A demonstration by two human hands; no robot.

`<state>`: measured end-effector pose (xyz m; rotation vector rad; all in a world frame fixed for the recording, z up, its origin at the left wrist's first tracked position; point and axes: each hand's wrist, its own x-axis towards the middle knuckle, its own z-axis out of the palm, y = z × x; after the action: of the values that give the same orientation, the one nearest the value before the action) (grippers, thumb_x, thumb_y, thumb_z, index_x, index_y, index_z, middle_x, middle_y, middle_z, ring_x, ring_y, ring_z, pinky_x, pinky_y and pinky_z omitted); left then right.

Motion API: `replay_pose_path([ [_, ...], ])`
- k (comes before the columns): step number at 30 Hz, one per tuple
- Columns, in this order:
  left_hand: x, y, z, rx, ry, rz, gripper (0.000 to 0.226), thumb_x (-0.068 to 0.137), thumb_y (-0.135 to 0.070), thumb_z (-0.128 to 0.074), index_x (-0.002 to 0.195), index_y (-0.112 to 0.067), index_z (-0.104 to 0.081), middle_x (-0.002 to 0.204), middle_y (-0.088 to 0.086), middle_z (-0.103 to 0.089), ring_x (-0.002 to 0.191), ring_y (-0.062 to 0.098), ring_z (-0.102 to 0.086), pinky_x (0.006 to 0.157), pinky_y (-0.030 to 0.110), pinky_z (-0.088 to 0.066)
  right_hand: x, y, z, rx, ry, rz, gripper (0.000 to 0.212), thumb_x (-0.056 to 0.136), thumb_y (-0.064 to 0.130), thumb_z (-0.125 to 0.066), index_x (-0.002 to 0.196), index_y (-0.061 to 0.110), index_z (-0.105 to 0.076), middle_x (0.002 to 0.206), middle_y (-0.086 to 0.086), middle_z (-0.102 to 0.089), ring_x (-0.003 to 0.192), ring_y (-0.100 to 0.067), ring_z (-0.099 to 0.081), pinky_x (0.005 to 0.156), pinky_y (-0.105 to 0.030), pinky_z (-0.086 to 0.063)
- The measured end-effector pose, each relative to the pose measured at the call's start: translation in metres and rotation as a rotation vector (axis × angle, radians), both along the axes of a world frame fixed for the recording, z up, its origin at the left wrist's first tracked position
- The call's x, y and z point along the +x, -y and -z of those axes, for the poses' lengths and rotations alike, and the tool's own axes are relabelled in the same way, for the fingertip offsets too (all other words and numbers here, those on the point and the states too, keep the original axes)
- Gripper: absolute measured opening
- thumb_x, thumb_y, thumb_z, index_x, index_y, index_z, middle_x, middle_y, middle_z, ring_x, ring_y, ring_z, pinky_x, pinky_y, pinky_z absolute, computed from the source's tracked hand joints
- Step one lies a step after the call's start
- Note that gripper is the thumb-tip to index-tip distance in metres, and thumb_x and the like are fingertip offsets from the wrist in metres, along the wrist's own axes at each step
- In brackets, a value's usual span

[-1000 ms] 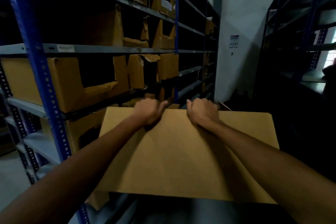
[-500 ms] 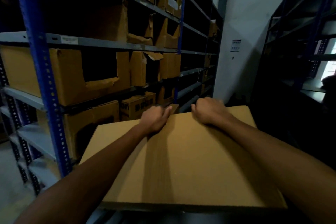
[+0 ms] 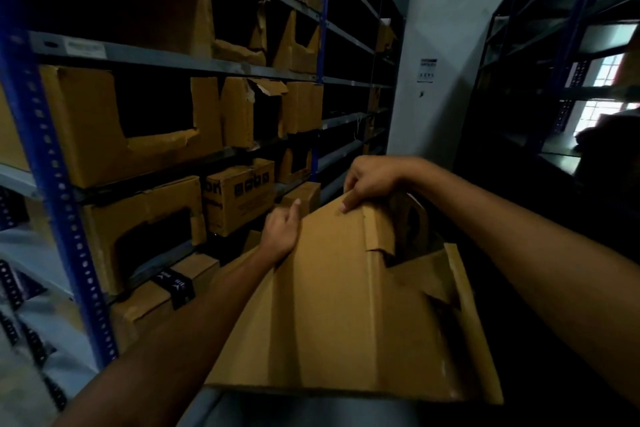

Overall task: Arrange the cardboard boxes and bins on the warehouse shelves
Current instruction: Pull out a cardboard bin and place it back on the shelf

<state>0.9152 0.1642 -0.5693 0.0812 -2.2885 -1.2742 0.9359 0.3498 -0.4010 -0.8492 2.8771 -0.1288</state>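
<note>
Since half a second ago the flat sheet has buckled: its far edge, level before, now peaks in the middle of the frame, and a torn inner panel has opened on its right side. The right hand pinches that raised far edge from above, fingers curled over the top and one fingertip pressed on the near face. The left hand holds the sheet's left far edge, fingers curled behind it and the forefinger sticking up free. Between them the flattened carton fills the lower centre of the frame, tilted up away from the person and creased along its length.

It looks light, since two fingertip holds carry it. It also looks limp rather than stiff: it folds at the scores, and the ragged tear on the right would likely run further under a pull. The better hold is probably on the sound folded edges, one hand on each side, away from the tear.

Left of the hands, the shelves carry cut-front bins of open cardboard with dark mouths; what lies in them cannot be told. A shut printed carton stands just above the left hand. A strapped carton sits at lower left near the blue upright. At right, a second rack is too dark to read.
</note>
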Motion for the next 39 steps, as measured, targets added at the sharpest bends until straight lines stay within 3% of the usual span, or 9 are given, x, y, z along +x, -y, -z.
replay_pose_path([
  [5,0.009,-0.006,-0.023,-0.179,-0.037,-0.017,0.041,0.102,-0.037,-0.038,0.068,-0.019,-0.049,0.066,0.001,-0.053,0.062,0.017,-0.052,0.052,0.028,-0.031,-0.02,0.017,0.042,-0.354,-0.102,0.05,0.027,0.079,0.023,-0.075,0.099,0.005,-0.074,0.102,-0.011,-0.07,0.093,-0.021,-0.064,0.078,-0.035,-0.053],
  [10,0.045,-0.017,-0.057,-0.011,0.016,0.26,0.01,0.094,-0.034,-0.055,0.093,-0.027,-0.063,0.088,-0.009,-0.06,0.084,0.012,-0.059,0.069,0.028,-0.045,-0.043,0.041,0.064,-0.504,-0.147,0.201,0.02,0.081,0.025,-0.066,0.091,0.009,-0.075,0.094,-0.011,-0.071,0.087,-0.026,-0.065,0.077,-0.039,-0.056],
  [14,0.063,-0.013,-0.062,0.016,0.201,0.425,0.084,0.074,-0.019,-0.077,0.143,-0.026,-0.029,0.124,-0.001,-0.052,0.112,0.017,-0.054,0.096,0.037,-0.047,-0.042,0.069,0.061,-0.58,-0.201,0.165,0.021,0.09,0.016,-0.053,0.103,0.011,-0.069,0.11,-0.009,-0.068,0.097,-0.026,-0.063,0.086,-0.044,-0.053],
  [17,0.073,-0.011,-0.065,0.143,0.248,0.438,0.052,0.078,0.003,-0.063,0.123,-0.018,-0.045,0.101,0.007,-0.057,0.088,0.021,-0.06,0.078,0.036,-0.051,-0.039,0.082,0.056,-0.568,-0.225,0.094,0.027,0.094,0.018,-0.05,0.119,0.016,-0.057,0.123,-0.006,-0.06,0.11,-0.026,-0.057,0.09,-0.043,-0.05],
  [20,0.075,-0.014,-0.068,0.07,0.19,0.296,0.026,0.088,0.005,-0.048,0.09,-0.02,-0.052,0.08,0.001,-0.055,0.081,0.023,-0.055,0.068,0.034,-0.044,-0.035,0.084,0.059,-0.466,-0.31,0.041,0.039,0.097,0.023,-0.044,0.136,0.018,-0.04,0.118,-0.011,-0.061,0.098,-0.029,-0.059,0.078,-0.041,-0.052],
  [27,0.05,-0.006,-0.039,0.103,0.288,0.029,0.019,0.084,0.002,-0.049,0.091,-0.012,-0.06,0.078,0.007,-0.056,0.082,0.032,-0.061,0.066,0.038,-0.052,-0.024,0.057,0.038,-0.294,-0.382,-0.01,0.054,0.094,0.046,-0.051,0.139,0.02,-0.039,0.136,-0.012,-0.042,0.118,-0.031,-0.05,0.088,-0.041,-0.047],
  [33,0.038,0.004,-0.053,0.116,0.259,-0.058,0.022,0.088,0.0,-0.048,0.107,-0.009,-0.054,0.085,0.009,-0.052,0.078,0.027,-0.053,0.061,0.035,-0.046,-0.042,-0.03,0.081,-0.308,-0.485,0.506,0.066,0.084,0.049,-0.058,0.137,0.016,-0.036,0.139,-0.019,-0.039,0.127,-0.039,-0.038,0.1,-0.056,-0.038],
  [37,0.033,0.006,-0.079,0.071,0.203,-0.089,0.018,0.088,0.001,-0.048,0.103,-0.009,-0.053,0.085,0.008,-0.052,0.081,0.028,-0.054,0.065,0.037,-0.046,-0.05,-0.075,0.113,-0.59,-0.148,0.896,0.105,0.063,0.064,-0.075,0.143,0.016,-0.027,0.14,-0.02,-0.042,0.121,-0.042,-0.046,0.093,-0.055,-0.046],
  [39,0.031,0.002,-0.091,0.047,0.169,-0.079,0.022,0.088,0.002,-0.048,0.105,-0.011,-0.053,0.083,0.006,-0.051,0.081,0.026,-0.055,0.066,0.036,-0.047,-0.043,-0.082,0.116,-0.874,0.08,0.846,0.099,0.069,0.047,-0.081,0.143,0.008,-0.029,0.134,-0.019,-0.048,0.115,-0.038,-0.051,0.087,-0.045,-0.048],
])
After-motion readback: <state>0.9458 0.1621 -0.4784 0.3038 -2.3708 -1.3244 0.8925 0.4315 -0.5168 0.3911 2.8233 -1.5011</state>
